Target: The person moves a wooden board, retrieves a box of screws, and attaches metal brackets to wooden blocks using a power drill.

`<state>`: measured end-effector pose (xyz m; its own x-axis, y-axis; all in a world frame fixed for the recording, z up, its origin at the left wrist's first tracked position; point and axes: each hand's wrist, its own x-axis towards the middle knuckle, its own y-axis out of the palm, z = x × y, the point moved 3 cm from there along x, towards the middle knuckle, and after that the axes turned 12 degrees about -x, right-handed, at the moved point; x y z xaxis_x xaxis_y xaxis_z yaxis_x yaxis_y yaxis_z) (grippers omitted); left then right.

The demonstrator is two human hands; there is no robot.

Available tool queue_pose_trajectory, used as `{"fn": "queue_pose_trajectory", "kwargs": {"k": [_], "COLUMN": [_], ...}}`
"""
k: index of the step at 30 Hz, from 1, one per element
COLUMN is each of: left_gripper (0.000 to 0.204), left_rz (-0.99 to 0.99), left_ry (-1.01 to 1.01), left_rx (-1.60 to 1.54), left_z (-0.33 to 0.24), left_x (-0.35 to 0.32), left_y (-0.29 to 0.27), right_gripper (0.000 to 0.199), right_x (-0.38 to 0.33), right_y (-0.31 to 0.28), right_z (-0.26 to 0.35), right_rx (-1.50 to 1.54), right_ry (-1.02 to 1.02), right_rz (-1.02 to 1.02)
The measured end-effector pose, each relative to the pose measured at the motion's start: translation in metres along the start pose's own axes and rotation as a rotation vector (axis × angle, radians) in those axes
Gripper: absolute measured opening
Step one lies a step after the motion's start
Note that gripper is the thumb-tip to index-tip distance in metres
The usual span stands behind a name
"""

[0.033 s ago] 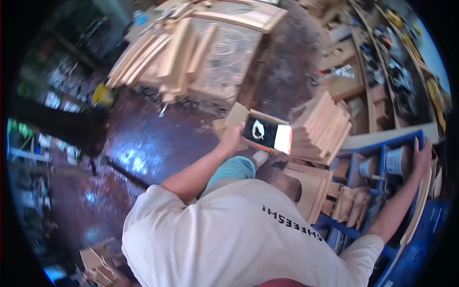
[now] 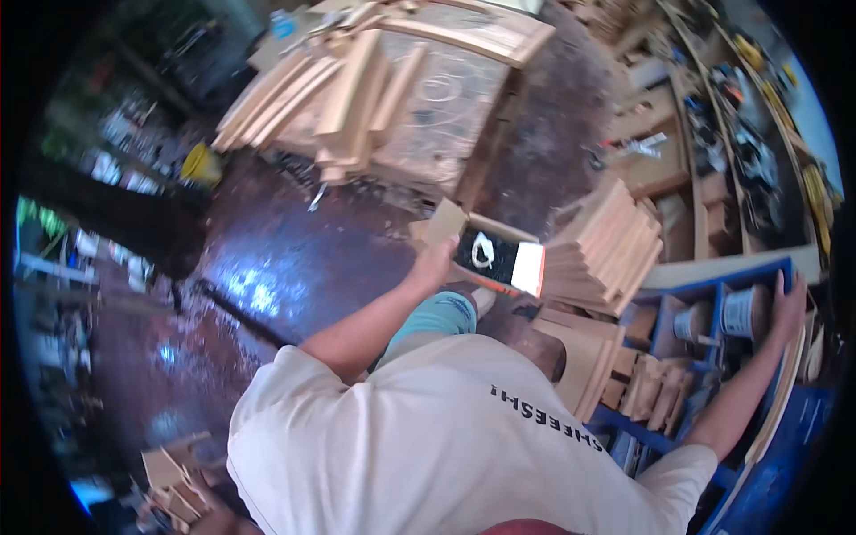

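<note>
With the open cardboard box point(image 2: 493, 254) held out over the floor by 1 flap in the left hand point(image 2: 437, 261), and the right hand point(image 2: 788, 308) curled around a tin point(image 2: 742, 310) on the blue shelf point(image 2: 713, 273), the tin is best lifted straight and the box kept level.

The cardboard box point(image 2: 486, 254) is brown, with a black inside and a white shape in it. The shirt point(image 2: 446, 437) is white with dark letters. The shelf point(image 2: 713, 276) on the right is blue. The floor point(image 2: 294, 259) is dark reddish-brown and shiny. The far planks point(image 2: 330, 98) are pale tan.
</note>
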<state>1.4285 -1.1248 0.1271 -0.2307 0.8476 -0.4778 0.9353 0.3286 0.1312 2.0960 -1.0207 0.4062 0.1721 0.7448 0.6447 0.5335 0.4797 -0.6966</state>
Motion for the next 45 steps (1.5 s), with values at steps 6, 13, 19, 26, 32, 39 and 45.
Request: {"fn": "queue_pose_trajectory", "kwargs": {"k": [6,13,19,26,32,39,45], "left_gripper": [0.049,0.045,0.041,0.04,0.049,0.044,0.044], "left_rz": [-0.209,-0.082,-0.326,-0.617,-1.016,-1.098,-1.122], "left_ry": [0.173,0.148,0.291,0.313,0.415,0.334,0.423], "left_rx": [-0.142,-0.243,-0.424,-0.519,-0.691,-0.921,-1.015], "left_z": [0.064,0.059,0.074,0.069,0.102,0.116,0.093], "left_x": [-0.078,-0.091,-0.086,-0.137,-0.143,-0.179,-0.175], "left_y": [-0.156,-0.272,-0.466,-0.658,-0.697,-0.713,-0.753], "right_gripper": [0.038,0.03,0.033,0.017,0.025,0.023,0.015], "right_x": [-0.166,-0.387,-0.477,-0.588,-0.621,-0.634,-0.63], "right_y": [-0.129,-0.346,-0.467,-0.594,-0.634,-0.669,-0.676], "right_z": [0.288,0.595,0.773,0.927,0.983,1.023,1.099], "right_rx": [0.931,1.192,0.866,1.363,1.513,1.759,1.753], "right_ry": [-0.448,-1.577,-2.073,-2.245,-2.159,-2.142,-1.997], "right_rz": [0.259,0.509,0.324,0.232,0.677,0.818,0.964]}}
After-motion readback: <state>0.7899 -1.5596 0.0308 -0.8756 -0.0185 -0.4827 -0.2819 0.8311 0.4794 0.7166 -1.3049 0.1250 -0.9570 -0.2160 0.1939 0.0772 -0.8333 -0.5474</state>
